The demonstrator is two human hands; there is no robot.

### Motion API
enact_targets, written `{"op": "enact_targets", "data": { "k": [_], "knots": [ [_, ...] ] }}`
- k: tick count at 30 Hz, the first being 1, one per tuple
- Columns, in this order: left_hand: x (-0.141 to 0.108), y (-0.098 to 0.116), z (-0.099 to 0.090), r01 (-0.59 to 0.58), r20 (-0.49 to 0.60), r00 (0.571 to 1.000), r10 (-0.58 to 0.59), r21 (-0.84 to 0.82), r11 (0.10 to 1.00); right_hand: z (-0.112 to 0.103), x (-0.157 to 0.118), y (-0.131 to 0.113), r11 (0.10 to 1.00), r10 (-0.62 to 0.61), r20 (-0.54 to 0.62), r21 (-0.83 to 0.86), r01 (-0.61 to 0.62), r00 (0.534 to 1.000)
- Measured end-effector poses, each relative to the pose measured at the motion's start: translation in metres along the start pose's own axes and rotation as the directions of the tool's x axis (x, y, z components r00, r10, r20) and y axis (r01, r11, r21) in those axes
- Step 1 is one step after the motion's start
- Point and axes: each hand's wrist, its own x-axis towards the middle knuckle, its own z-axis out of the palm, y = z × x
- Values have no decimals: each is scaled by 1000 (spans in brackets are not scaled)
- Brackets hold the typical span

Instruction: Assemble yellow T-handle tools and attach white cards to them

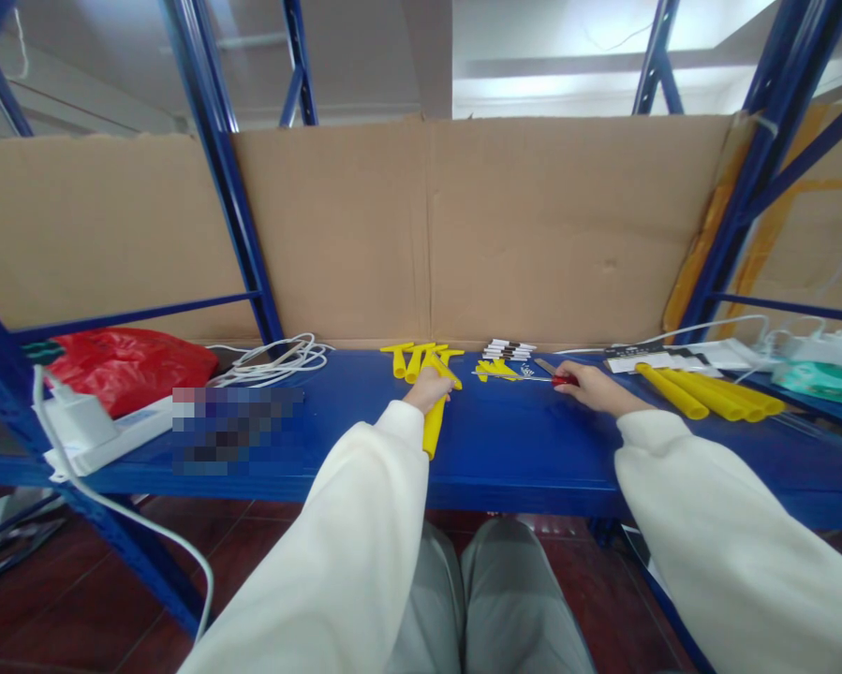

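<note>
And here is the left grip (429, 386), closed round a yellow T-piece (433, 436), its tube pointing back toward the person and its crosspiece showing beyond the fingers; over on the other side, the right grip (590, 387) has the red handle of a screwdriver (565, 380), fingers narrow about it, the thin shaft running left across the small yellow parts (497, 370); whether shaft and parts touch, I cannot tell from here; just behind those parts, a bunch of black-and-white strips (509, 350); beyond the left grip, more yellow T-pieces (397, 359) sit in a row near the cardboard (421, 234); out to the right, a set of yellow tubes (673, 391) lies side by side on the blue table (511, 445); far left we have a red bag (129, 370), a coiled white cable (280, 360) and a power strip (136, 435), with a pixelated patch beside it hiding whatever is there
</note>
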Motion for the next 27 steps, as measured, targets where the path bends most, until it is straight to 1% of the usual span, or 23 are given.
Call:
{"op": "enact_targets", "data": {
  "k": [3, 8, 11, 15, 18, 22, 27],
  "knots": [
    [-1, 1, 0, 48, 11, 999, -48, 15, 999, 3, 2, -7, 998, -62, -21, 7, 62, 998],
    [-1, 1, -1, 38, 24, 999, -38, 4, 999, 7, 4, -9, 992, -126, -31, 2, 126, 992],
    [-1, 1, -1, 30, 29, 999, -31, 27, 999, 7, 3, -10, 991, -137, -33, -10, 136, 990],
    [-4, 4, 0, 26, 18, 999, -29, 131, 991, 7, 3, -13, 990, -142, -32, -28, 141, 989],
    [-6, 6, 0, 19, 19, 1000, -23, 167, 986, 7, 3, -14, 989, -143, -33, -30, 142, 989],
    [-8, 6, 0, 7, 29, 1000, -12, 153, 988, 7, 3, -13, 988, -153, -39, -33, 152, 987],
    [-9, 7, -1, 18, 30, 999, -21, 92, 996, 7, 3, -13, 987, -155, -41, -46, 153, 987]
  ]
}}
